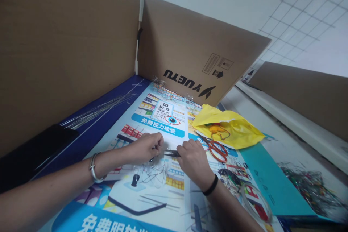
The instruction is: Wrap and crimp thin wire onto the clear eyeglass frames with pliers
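My right hand is closed around a pair of pliers, whose dark metal jaws point left toward the other hand. Opposite the tips, my left hand pinches a thin wire piece; bent wire loops show just below the fingers, and the pinched end is hidden. Both hands are over the printed poster sheet. Beyond the right hand lie orange-handled scissors with the blades parted. They rest beside a yellow bag that has orange cord at its mouth.
Cardboard walls rise at the back and left. Straight wires lie along the blue left edge. Wire scraps sit by the back wall. At right are a clear round tape roll and a heap of coloured wire pieces.
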`<state>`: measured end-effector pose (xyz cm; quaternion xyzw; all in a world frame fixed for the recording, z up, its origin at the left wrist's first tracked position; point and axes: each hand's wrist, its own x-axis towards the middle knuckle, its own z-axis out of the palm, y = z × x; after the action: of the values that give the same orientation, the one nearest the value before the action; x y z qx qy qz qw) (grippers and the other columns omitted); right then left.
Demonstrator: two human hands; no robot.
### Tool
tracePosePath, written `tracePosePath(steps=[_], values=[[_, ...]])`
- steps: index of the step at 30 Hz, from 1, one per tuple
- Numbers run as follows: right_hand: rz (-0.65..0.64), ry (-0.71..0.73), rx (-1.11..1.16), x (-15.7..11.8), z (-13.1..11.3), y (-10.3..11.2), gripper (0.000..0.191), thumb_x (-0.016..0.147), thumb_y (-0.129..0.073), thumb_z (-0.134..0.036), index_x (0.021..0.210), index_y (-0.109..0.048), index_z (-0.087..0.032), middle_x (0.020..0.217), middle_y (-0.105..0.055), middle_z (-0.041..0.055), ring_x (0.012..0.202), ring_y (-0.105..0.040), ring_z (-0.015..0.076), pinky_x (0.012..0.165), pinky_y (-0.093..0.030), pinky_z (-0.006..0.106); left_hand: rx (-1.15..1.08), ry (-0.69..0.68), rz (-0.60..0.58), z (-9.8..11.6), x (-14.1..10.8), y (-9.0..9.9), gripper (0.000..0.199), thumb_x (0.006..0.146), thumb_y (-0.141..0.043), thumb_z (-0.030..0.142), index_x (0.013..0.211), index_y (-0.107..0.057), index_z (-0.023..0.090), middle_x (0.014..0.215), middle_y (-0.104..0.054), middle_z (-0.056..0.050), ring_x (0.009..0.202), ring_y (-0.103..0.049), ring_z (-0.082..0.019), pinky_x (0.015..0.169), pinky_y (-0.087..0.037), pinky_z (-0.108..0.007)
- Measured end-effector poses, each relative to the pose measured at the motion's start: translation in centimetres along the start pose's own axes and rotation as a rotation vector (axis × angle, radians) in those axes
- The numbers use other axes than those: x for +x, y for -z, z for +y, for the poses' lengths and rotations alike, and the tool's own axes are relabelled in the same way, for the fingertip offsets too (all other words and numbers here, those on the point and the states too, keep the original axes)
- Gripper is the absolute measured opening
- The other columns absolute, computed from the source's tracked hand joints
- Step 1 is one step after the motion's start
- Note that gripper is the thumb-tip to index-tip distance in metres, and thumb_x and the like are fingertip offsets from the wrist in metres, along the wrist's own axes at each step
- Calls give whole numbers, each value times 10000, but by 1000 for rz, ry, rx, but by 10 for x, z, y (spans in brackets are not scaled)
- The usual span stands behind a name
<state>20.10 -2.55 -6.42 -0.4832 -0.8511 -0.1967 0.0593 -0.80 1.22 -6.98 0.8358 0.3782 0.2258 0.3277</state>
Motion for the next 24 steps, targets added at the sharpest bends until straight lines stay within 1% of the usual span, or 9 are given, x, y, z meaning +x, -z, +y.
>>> tracePosePath(steps=[5,8,13,16,20,24], values=[[-13,8,37,-1,-3,-1,35,730,-593,-193,711,-563,-196,707,-542,22,734,-431,176,704,-246,313,-2,-30,2,-1,-1,0,169,677,-451,57,779,-468,191,718,-584,24,685,-507,-135,599,-329,-215],[-17,12,63,-2,-7,-2,34,745,-576,-182,720,-565,-201,693,-552,12,717,-447,170,730,-257,308,-24,-20,1,-3,-1,-1,166,683,-453,60,780,-457,193,707,-583,29,666,-508,-129,588,-333,-211],[-1,14,72,-3,-13,-3,58,742,-580,-181,691,-561,-198,665,-564,12,676,-457,164,651,-249,289,-36,-2,-3,-5,-1,-4,164,687,-459,66,790,-459,194,680,-570,38,636,-506,-119,567,-327,-204],[-10,-10,89,-2,-16,-4,76,748,-578,-184,673,-568,-191,655,-578,16,659,-471,155,630,-243,281,-72,2,-11,-6,-1,-4,170,689,-452,61,796,-454,194,696,-568,39,641,-507,-115,568,-334,-199],[-113,-88,104,1,-19,-2,98,775,-558,-217,683,-587,-196,665,-612,8,637,-511,139,589,-244,264,-121,10,-29,-7,-1,-3,205,680,-431,27,798,-449,194,700,-544,41,630,-488,-107,552,-329,-192],[-214,-142,90,3,-22,6,125,794,-558,-268,698,-596,-198,686,-641,6,628,-561,137,542,-247,259,-111,7,-8,-8,0,-4,234,664,-425,0,794,-452,193,724,-536,35,645,-475,-106,566,-330,-192]])
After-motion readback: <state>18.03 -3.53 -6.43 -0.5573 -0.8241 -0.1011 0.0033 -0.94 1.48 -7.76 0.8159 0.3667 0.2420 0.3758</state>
